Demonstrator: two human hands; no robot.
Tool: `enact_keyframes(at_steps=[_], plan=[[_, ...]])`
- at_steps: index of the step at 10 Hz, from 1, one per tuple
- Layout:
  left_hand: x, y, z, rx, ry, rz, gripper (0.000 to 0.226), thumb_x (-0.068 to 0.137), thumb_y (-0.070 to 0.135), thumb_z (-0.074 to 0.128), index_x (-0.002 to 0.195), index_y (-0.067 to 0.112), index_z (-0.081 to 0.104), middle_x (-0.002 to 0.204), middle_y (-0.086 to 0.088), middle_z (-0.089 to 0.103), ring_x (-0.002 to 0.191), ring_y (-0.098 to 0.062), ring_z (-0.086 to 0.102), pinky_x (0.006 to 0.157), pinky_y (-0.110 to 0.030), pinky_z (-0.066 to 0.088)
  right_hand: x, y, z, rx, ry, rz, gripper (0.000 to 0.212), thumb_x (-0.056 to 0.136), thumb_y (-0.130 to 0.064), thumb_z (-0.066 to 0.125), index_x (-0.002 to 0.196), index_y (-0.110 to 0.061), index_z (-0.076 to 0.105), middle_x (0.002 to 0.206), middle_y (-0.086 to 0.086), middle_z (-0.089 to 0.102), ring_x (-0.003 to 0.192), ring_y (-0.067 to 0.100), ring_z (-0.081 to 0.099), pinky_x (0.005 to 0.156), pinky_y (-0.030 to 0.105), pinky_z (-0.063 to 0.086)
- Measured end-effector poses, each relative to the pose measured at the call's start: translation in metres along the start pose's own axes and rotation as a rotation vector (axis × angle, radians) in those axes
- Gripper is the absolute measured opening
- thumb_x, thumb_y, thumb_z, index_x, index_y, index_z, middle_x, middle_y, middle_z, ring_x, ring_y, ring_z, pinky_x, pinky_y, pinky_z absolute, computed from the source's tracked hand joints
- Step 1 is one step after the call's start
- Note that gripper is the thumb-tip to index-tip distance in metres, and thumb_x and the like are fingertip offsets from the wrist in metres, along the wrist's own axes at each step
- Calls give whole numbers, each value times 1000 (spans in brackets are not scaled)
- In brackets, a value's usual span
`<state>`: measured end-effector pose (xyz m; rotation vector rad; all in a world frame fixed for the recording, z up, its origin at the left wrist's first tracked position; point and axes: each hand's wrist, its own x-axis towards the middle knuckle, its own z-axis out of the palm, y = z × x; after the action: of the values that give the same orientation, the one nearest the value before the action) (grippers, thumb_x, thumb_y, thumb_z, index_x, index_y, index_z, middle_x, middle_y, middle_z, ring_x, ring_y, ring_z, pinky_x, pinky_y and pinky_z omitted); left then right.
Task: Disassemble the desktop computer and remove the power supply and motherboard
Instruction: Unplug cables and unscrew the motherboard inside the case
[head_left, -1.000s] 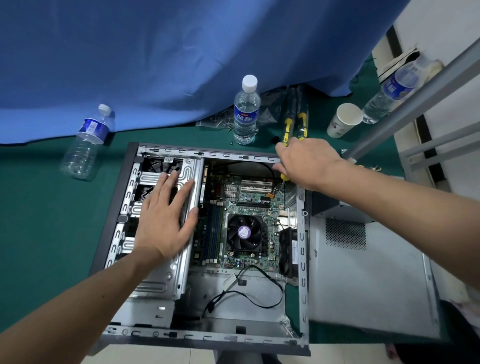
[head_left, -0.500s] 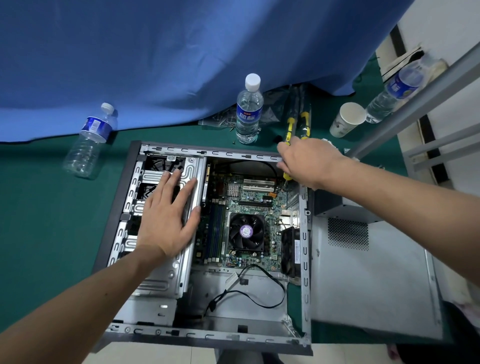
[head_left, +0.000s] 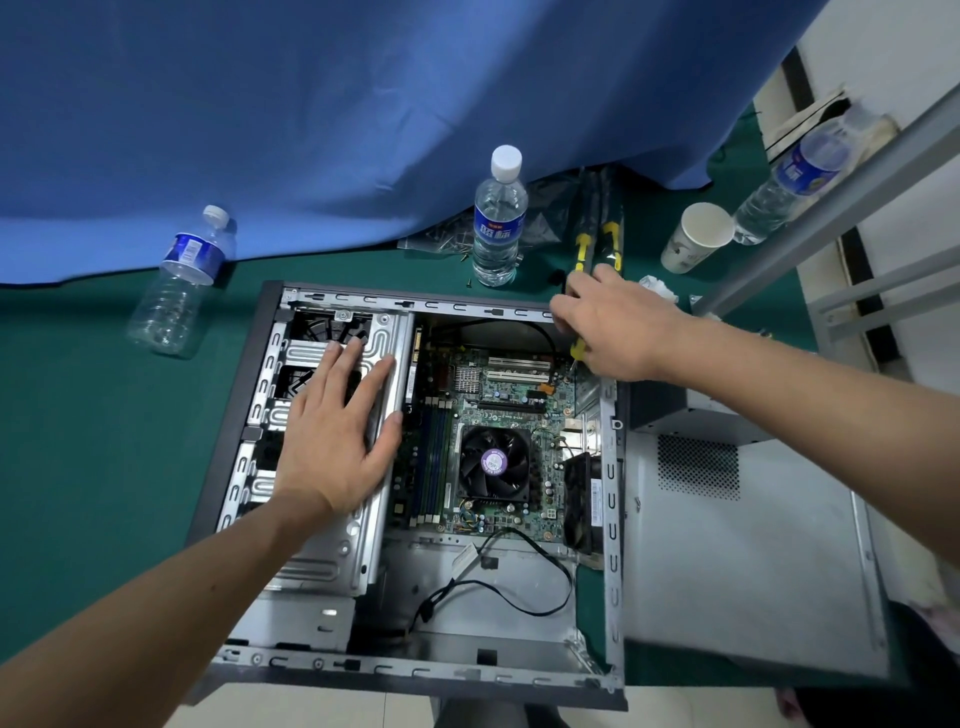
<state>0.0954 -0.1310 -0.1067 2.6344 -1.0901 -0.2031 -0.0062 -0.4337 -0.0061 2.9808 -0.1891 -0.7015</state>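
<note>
The open desktop case lies flat on the green table. Inside it sits the green motherboard with a black CPU fan. My left hand rests flat, fingers straight, on the silver drive cage at the case's left. My right hand grips a yellow-and-black screwdriver at the case's top right corner, its tip pointing down at the board's upper right edge. A grey power supply box sits just outside the case's right wall, partly under my right forearm.
The removed side panel lies right of the case. Water bottles stand or lie at the left, centre and far right. A paper cup, loose screws, a second screwdriver and a metal frame crowd the back right.
The view has shifted slightly. My right hand stays on the screwdriver at the top right corner, turning a little; my left hand stays on the drive cage.
</note>
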Motion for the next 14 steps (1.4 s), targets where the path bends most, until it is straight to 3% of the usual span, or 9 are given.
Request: enact_keyframes(at_steps=[1,2,5,6,7,9,11,13,14], plan=[[0,1,-1,-3,-1,0,61,94,55,28,152,33,31,163,-2,16,152,-18,3,117,-48,21,0,1,-1,-53,-32,-17,43,85,-26,63,122,-15,44,117,9,40,99,25,40,71,35,38],[0,1,-2,-6,-4,-4,62,94,55,28,151,32,32,164,-2,16,152,-18,3,117,-48,21,-2,-4,1,-106,74,73,40,99,-46,44,118,-11,45,110,12,48,90,32,57,58,37,39],[0,1,-2,-7,-6,-2,61,94,55,29,151,33,32,163,-2,17,152,-19,5,116,-50,23,0,0,0,-35,-5,-37,39,86,-24,62,121,-13,48,115,10,41,105,28,42,81,40,47],[0,1,-1,-5,-6,-2,62,94,55,28,151,33,32,163,-2,17,152,-19,4,117,-50,23,-2,-2,3,-75,77,51,41,97,-45,49,119,-11,48,111,11,44,99,31,52,63,38,43],[0,1,-1,-5,-5,-1,62,94,55,28,151,33,31,163,-2,16,152,-19,4,117,-51,23,-1,-2,4,-75,141,76,38,101,-43,41,114,-8,49,102,10,43,88,31,54,59,37,41],[0,0,0,-13,4,3,61,94,55,29,151,33,32,163,-2,18,152,-19,5,116,-51,24,-1,4,2,-4,64,-86,28,83,-21,64,105,-17,48,113,7,43,100,23,38,83,40,47],[1,0,1,-6,8,4,61,95,57,27,151,34,30,163,-2,17,152,-18,5,116,-53,25,-2,-1,8,-80,150,44,35,100,-41,44,115,-10,47,108,12,46,86,30,57,58,37,44],[1,0,2,-10,13,7,61,95,57,27,151,35,30,163,-2,17,152,-18,5,115,-55,26,1,4,8,-19,69,-36,39,81,-20,66,114,-15,47,112,8,43,98,24,40,71,35,39],[1,-1,2,-4,9,4,60,95,57,27,151,36,29,163,-1,15,152,-17,4,116,-53,24,-1,0,9,-53,105,40,36,95,-39,55,117,-11,46,112,12,45,94,31,54,62,37,43]])
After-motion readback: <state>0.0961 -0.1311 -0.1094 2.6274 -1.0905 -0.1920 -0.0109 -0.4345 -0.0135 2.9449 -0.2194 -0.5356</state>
